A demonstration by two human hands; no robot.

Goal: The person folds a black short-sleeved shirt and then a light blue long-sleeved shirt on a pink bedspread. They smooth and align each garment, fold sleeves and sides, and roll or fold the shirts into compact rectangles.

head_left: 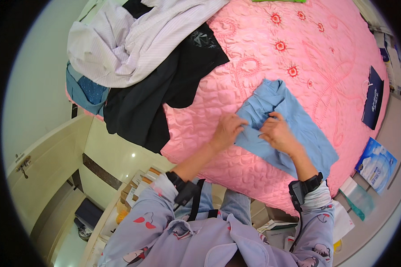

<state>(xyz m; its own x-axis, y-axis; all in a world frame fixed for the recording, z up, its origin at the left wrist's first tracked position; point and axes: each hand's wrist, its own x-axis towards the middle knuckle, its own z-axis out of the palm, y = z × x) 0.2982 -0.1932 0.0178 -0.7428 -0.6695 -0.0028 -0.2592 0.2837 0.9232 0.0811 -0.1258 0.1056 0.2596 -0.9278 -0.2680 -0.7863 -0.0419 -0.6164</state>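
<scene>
A light blue shirt [294, 120] lies partly folded on the pink quilted bedspread [205, 147], its collar end pointing away from me. My left hand [228, 130] is at the shirt's left edge, its fingers closed on the fabric. Over the middle of the shirt, my right hand [278, 133] has curled fingers close to the cloth below the collar; whether they grip any of it is hard to make out. Creases run through the shirt between the two hands.
To the left lie a pale striped shirt [133, 44], a black garment [160, 98] and a teal garment [87, 89]. On the right are a navy card [373, 98] and a blue and white packet [376, 165]. An open cabinet door [44, 155] stands at lower left.
</scene>
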